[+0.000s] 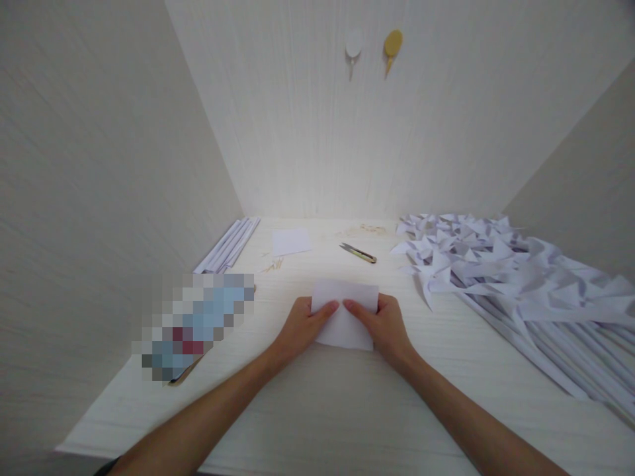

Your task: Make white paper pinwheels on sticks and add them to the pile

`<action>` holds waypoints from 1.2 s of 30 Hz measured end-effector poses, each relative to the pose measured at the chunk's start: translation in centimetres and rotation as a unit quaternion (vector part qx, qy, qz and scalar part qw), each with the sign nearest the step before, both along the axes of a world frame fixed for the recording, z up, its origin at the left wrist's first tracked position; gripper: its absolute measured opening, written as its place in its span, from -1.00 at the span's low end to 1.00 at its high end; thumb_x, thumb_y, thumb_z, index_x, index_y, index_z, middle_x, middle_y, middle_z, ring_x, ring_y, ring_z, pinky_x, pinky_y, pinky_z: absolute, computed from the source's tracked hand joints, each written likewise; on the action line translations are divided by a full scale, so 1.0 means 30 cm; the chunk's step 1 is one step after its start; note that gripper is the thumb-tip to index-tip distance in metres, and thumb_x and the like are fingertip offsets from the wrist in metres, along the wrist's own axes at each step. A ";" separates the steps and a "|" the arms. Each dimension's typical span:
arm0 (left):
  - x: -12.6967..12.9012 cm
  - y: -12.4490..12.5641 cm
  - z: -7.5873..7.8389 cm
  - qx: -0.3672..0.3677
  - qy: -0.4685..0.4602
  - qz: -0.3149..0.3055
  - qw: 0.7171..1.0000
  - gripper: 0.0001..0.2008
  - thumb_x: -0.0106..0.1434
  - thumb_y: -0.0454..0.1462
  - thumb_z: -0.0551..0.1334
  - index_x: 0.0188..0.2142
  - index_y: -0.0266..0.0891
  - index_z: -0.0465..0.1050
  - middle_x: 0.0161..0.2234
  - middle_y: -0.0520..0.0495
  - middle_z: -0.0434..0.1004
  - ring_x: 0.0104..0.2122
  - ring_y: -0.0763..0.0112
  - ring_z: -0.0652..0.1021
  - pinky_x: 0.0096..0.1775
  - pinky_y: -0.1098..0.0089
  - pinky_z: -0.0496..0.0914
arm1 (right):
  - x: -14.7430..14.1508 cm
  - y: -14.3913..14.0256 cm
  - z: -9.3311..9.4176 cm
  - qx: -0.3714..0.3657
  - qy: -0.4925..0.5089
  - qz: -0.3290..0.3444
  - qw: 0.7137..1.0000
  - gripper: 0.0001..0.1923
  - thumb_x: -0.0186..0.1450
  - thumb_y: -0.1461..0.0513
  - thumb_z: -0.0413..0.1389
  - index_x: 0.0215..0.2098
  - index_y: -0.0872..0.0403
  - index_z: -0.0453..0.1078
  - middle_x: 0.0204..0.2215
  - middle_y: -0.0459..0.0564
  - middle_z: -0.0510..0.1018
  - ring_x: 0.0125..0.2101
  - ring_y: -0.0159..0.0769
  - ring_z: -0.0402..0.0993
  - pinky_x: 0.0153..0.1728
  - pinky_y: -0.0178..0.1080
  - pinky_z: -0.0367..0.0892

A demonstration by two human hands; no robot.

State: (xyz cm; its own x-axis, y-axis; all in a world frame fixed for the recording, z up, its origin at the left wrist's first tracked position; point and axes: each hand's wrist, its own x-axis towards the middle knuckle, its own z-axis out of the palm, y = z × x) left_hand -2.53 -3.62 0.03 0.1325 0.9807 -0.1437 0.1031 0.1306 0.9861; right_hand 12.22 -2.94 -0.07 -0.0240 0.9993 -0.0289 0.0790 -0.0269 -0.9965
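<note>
A piece of white paper [343, 330] is held up between both hands over the middle of the white table. My left hand [303, 324] grips its left edge, thumb on the near face and fingers hidden behind. My right hand [387, 324] has the right edge in the same way, and the two thumb tips almost meet near the middle. Beyond the paper lie small thread snips [358, 252] with dark blades. Another flat white sheet [291, 241] rests farther back to the left.
Many paper pinwheels [456, 254] on rolled paper sticks [560, 350] are heaped at the right. Several paper rolls [229, 244] lie at the back left, near a blurred-out object [213, 324]. Small toothpick-like pieces [274, 265] are scattered behind. Two hooks, one yellow [393, 43], are on the wall.
</note>
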 end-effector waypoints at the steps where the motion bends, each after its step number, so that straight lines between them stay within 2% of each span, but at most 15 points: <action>1: 0.001 0.001 0.002 -0.006 0.006 -0.003 1.000 -0.67 0.02 -0.07 0.20 -0.50 -0.36 0.45 -0.59 -0.06 0.47 -0.61 0.45 0.43 -0.55 0.44 0.31 | 0.004 0.001 -0.001 0.011 -0.008 -0.013 1.000 -0.69 -0.02 0.09 0.18 -0.46 0.21 0.46 -0.49 0.06 0.57 -0.53 -0.25 0.42 -0.57 -0.25 0.31; 5: 0.004 0.007 0.010 -0.023 0.052 -0.011 0.998 -0.70 -0.03 -0.11 0.23 -0.69 -0.28 0.27 -0.78 0.09 0.28 -0.78 0.59 0.25 -0.70 0.52 0.15 | 0.025 0.012 -0.005 0.076 -0.057 -0.096 0.991 -0.68 0.02 0.09 0.16 -0.40 0.20 0.47 -0.43 0.11 0.57 -0.48 -0.20 0.43 -0.55 -0.23 0.32; 9: 0.000 0.007 0.013 -0.002 0.054 0.033 0.998 -0.70 -0.05 -0.16 0.24 -0.71 -0.26 0.20 -0.79 0.11 0.27 -0.78 0.62 0.24 -0.69 0.56 0.10 | 0.032 0.014 -0.006 0.105 -0.082 -0.135 0.982 -0.69 0.02 0.07 0.15 -0.44 0.19 0.43 -0.47 0.10 0.55 -0.49 -0.21 0.41 -0.55 -0.23 0.31; 13: -0.009 0.010 0.014 0.045 0.010 0.138 0.989 -0.73 -0.05 -0.14 0.26 -0.65 -0.29 0.29 -0.77 0.15 0.23 -0.74 0.64 0.22 -0.66 0.57 0.08 | 0.016 -0.001 -0.002 0.089 -0.089 -0.098 0.987 -0.72 0.02 0.08 0.15 -0.52 0.17 0.38 -0.59 0.00 0.48 -0.57 -0.30 0.34 -0.61 -0.29 0.26; 16: -0.014 0.021 0.017 0.070 -0.047 0.216 0.973 -0.73 -0.08 -0.14 0.29 -0.61 -0.30 0.32 -0.74 0.17 0.21 -0.71 0.65 0.22 -0.66 0.57 0.08 | -0.003 -0.015 0.000 0.095 -0.076 -0.037 0.992 -0.74 0.04 0.10 0.13 -0.52 0.16 0.38 -0.58 -0.01 0.46 -0.55 -0.32 0.33 -0.60 -0.31 0.25; 19: -0.012 0.026 0.013 0.087 -0.104 0.248 0.959 -0.73 -0.07 -0.13 0.29 -0.57 -0.31 0.33 -0.67 0.14 0.28 -0.66 0.63 0.27 -0.62 0.57 0.14 | -0.021 -0.025 -0.002 0.085 -0.058 0.002 0.995 -0.72 0.07 0.07 0.09 -0.58 0.14 0.32 -0.65 -0.06 0.40 -0.63 -0.39 0.27 -0.66 -0.34 0.19; 23: 0.006 0.008 0.004 0.084 -0.095 0.204 0.971 -0.70 0.04 -0.09 0.21 -0.45 -0.33 0.42 -0.55 0.01 0.45 -0.55 0.48 0.42 -0.49 0.46 0.31 | -0.035 -0.032 -0.004 0.036 -0.017 0.030 0.999 -0.60 0.12 -0.02 0.02 -0.68 0.10 0.20 -0.78 -0.13 0.27 -0.73 -0.43 0.19 -0.71 -0.35 0.13; 27: 0.018 -0.018 0.001 0.151 0.043 0.134 0.979 -0.68 0.14 -0.12 0.13 -0.26 -0.33 0.45 -0.32 -0.13 0.54 -0.32 0.29 0.50 -0.27 0.29 0.40 | -0.038 -0.038 -0.002 0.018 0.018 0.067 0.997 -0.56 0.13 -0.07 -0.02 -0.63 0.11 0.24 -0.73 -0.08 0.34 -0.70 -0.40 0.26 -0.66 -0.33 0.21; 31: 0.008 -0.021 -0.008 0.257 0.162 0.086 0.949 -0.62 0.23 -0.22 0.00 0.00 -0.31 0.32 -0.05 -0.19 0.44 -0.06 0.24 0.43 0.02 0.18 0.26 | -0.043 -0.045 0.001 0.041 -0.018 0.095 0.995 -0.52 0.15 -0.11 -0.07 -0.62 0.10 0.25 -0.67 -0.05 0.38 -0.63 -0.37 0.30 -0.59 -0.32 0.25; 36: -0.006 -0.019 -0.022 0.353 0.259 -0.010 0.899 -0.51 0.25 -0.33 -0.11 0.18 -0.26 0.03 0.15 -0.18 0.19 0.13 0.33 0.24 0.13 0.22 0.13 | -0.044 -0.047 -0.011 0.076 -0.030 0.104 0.991 -0.55 0.19 -0.10 -0.10 -0.55 0.09 0.26 -0.61 -0.04 0.39 -0.57 -0.36 0.31 -0.51 -0.29 0.27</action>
